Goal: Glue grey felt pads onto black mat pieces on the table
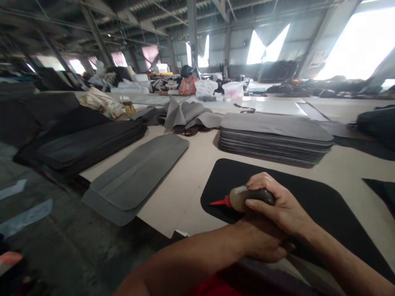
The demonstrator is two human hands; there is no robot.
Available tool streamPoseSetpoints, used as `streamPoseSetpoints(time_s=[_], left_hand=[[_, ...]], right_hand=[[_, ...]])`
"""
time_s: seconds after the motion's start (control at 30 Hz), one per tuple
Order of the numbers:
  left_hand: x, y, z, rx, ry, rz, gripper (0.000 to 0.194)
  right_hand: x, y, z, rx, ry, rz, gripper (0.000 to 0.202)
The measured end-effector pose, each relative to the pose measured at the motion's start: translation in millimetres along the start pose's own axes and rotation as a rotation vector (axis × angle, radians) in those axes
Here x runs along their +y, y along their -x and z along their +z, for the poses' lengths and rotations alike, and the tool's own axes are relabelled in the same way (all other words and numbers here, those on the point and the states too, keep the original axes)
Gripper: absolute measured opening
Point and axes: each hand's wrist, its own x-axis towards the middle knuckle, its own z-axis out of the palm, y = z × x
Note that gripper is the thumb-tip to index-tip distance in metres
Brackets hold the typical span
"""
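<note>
My right hand (274,195) is wrapped round a squeeze bottle (238,198) with a red pointed nozzle. The bottle is tilted, its tip low over the left end of a black rounded-corner sheet (308,195) on the table. Beneath the bottle and the right wrist, my left hand (262,242) reaches across from the left, close to the sheet's near edge. Its visible fingers are curled and partly hidden, so what they hold, if anything, does not show.
Behind the sheet stands a thick stack of grey pieces (274,127). Two overlapping grey pieces (138,176) lie left, near the table edge, beside a dark stack (92,142). Crumpled grey material (188,115) sits further back. A person (187,82) is in the distance.
</note>
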Motion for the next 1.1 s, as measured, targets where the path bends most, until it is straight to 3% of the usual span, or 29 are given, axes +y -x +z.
streamPoseSetpoints(time_s=[0.17,0.5,0.7,0.87,1.0,1.1], left_hand=[[-2,0,7.6,0.007,0.009,-0.008,0.036],[0,0,4.9,0.012,0.087,-0.076,0.039],[1,-1,9.8,0.003,0.092,-0.158,0.052],[4,-2,4.9,0.003,0.094,-0.167,0.058],[4,1,-0.5,0.008,0.136,-0.119,0.070],[2,2,2.1,-0.008,0.145,-0.098,0.067]], right_hand=[[-5,-4,4,-0.028,0.060,-0.064,0.010],[-5,-12,5,-0.067,0.067,-0.071,0.006],[-9,-19,4,-0.120,0.104,-0.105,0.008],[-10,-34,3,-0.120,0.266,-0.184,0.011],[0,-50,1,-0.076,0.384,-0.197,0.013],[15,-60,-1,-0.037,0.425,-0.182,0.012]])
